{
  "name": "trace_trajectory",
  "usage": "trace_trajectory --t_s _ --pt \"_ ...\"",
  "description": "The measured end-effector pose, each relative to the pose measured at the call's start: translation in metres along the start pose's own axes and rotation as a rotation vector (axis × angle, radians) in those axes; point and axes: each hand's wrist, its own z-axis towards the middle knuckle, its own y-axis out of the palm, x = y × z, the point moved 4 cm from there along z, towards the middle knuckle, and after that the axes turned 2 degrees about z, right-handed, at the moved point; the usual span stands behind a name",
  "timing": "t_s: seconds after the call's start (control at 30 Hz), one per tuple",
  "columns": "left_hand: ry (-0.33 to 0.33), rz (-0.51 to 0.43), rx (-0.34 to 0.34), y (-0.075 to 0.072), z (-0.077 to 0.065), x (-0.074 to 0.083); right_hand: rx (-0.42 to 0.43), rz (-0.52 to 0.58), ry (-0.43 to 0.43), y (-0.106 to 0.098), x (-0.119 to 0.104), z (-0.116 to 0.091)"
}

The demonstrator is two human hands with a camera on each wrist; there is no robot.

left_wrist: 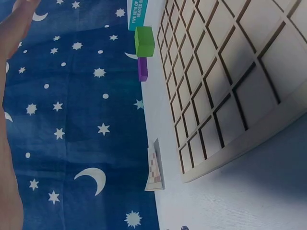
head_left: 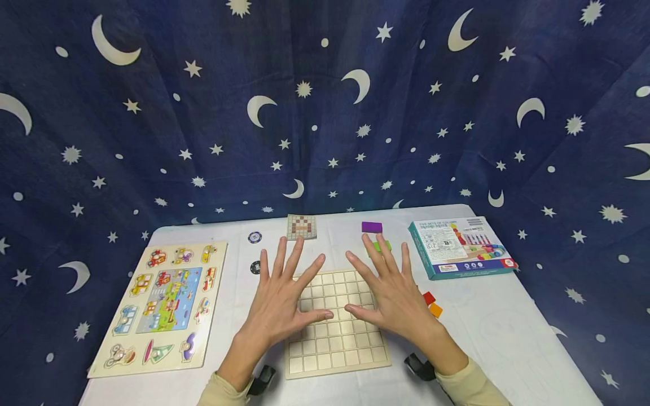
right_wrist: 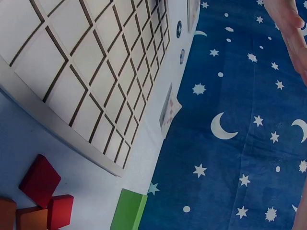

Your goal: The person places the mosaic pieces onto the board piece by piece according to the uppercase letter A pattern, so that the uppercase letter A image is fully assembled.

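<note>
A square wooden grid board lies flat in the middle of the white table, its cells holding no blocks where they show. Over its left part my left hand is held palm down with the fingers spread wide. My right hand mirrors it over the right part, fingers spread, nothing in its grasp. Beyond the right fingertips is a green block, partly covered by them in the head view. A purple block lies farther back. Red blocks and orange blocks sit together beside the board's right edge.
A wooden picture puzzle lies at the left. Two round chips, one blue-white and one black, lie near a small patterned card. A boxed bead set occupies the back right, before a starry blue curtain.
</note>
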Motion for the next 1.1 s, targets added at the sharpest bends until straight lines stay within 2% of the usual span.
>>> trace_trajectory --t_s 0.13,0.23,0.37,0.5,0.63,0.77,0.93,1.1 --pt "0.008 -0.027 -0.010 0.001 -0.002 0.000 -0.015 0.022 0.009 0.001 0.002 -0.002" --pt "0.002 -0.100 -0.059 0.006 -0.008 -0.002 -0.031 0.088 0.042 0.001 0.008 -0.006" --pt "-0.054 -0.239 -0.173 0.018 -0.026 -0.013 -0.065 0.165 0.120 0.002 0.028 -0.016" --pt "-0.111 -0.325 -0.246 0.032 -0.050 -0.028 -0.121 0.159 0.195 0.008 0.059 -0.033" --pt "-0.137 -0.330 -0.288 0.041 -0.070 -0.039 -0.219 0.112 0.293 0.020 0.089 -0.052" --pt "-0.162 -0.323 -0.352 0.048 -0.082 -0.046 -0.332 0.058 0.356 0.034 0.105 -0.066" --pt "-0.188 -0.360 -0.429 0.053 -0.086 -0.050 -0.395 0.025 0.390 0.045 0.111 -0.073" --pt "-0.171 -0.364 -0.434 0.053 -0.084 -0.051 -0.405 0.014 0.401 0.046 0.113 -0.074"
